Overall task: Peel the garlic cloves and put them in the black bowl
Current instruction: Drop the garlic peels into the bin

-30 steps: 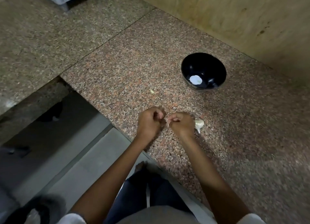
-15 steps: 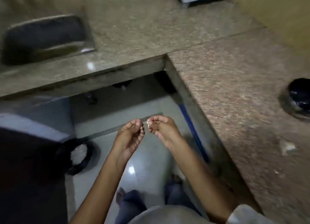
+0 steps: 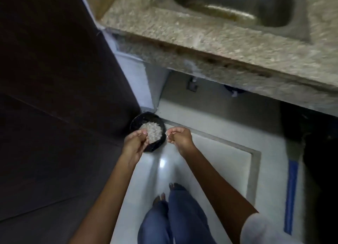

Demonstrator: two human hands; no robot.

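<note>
Looks like skin-dumping time: both hands hover over a black tub (image 3: 155,147) of pale scraps (image 3: 152,132) on the floor. The right hand (image 3: 181,137) pinches a tiny pale bit (image 3: 167,134), clove or skin, can't tell. The left hand (image 3: 134,142) is curled, grip unclear. Next I'd guess: drop the skin, then get the clove to the bowl, which isn't in sight.

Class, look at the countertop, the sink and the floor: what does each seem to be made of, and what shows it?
Countertop: likely granite or similar stone, polished; speckled beige grain, thick edge. Sink: probably stainless steel, brushed; grey metallic sheen with soft highlights. Floor: seemingly glazed white tile; glossy, mirrors a lamp glare.
</note>
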